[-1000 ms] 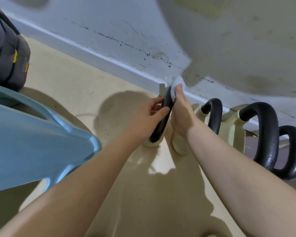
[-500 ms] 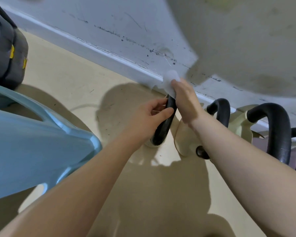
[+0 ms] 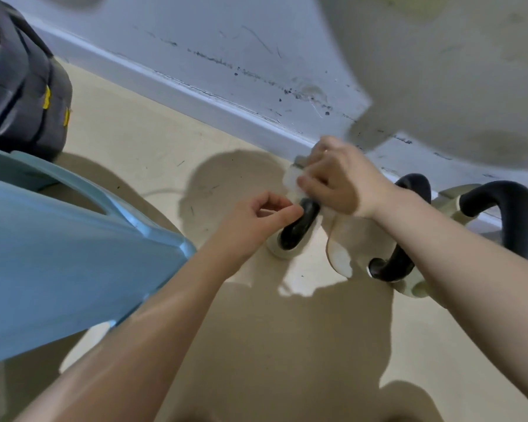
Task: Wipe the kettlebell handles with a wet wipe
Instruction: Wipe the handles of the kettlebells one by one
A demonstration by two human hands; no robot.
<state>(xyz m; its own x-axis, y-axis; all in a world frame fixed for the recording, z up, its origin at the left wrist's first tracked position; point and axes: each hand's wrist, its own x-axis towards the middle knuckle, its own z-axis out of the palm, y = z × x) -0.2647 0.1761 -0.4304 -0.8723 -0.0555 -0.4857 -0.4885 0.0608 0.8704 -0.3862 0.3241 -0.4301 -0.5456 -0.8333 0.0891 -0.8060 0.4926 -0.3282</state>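
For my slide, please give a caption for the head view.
Right hand rubs a wet wipe over a black kettlebell handle that the left hand steadies.

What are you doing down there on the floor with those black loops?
A person is cleaning kettlebell handles. The right hand presses a white wet wipe over the top of the nearest black handle. The left hand pinches that handle lower down to steady it. More kettlebells wait in a row along the wall. A blue plastic chair and a dark bag sit to the left.
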